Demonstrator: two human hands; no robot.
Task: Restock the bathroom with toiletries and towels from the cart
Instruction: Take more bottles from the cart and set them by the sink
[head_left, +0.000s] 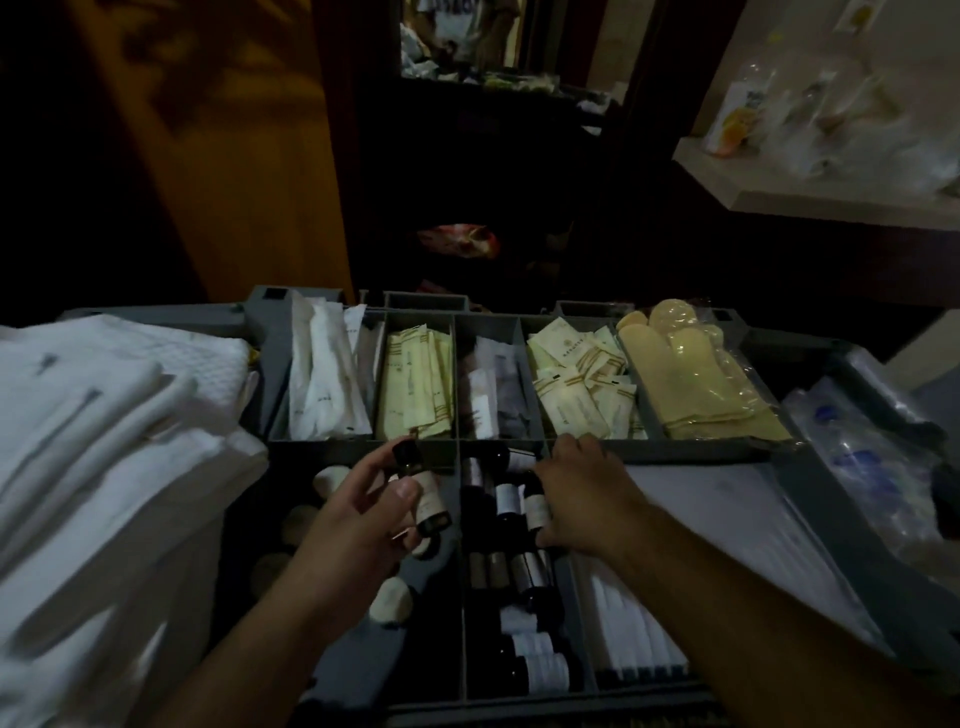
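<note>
The grey cart tray (675, 451) fills the lower view, split into compartments. My left hand (358, 519) holds a small dark toiletry bottle with a pale label (423, 493) above the near left compartment. My right hand (582, 493) reaches into the middle compartment, its fingers curled round another dark labelled bottle (537, 512). More dark bottles (524, 571) lie in that compartment. A stack of folded white towels (104, 426) sits on the cart's left side.
The back compartments hold white sachets (322, 384), cream packets (415, 384), more cream packets (582, 389) and yellow wrapped items (696, 374). Plastic water bottles (872, 457) lie at the right. A pale counter (831, 200) with bagged items stands at upper right. A dark doorway lies ahead.
</note>
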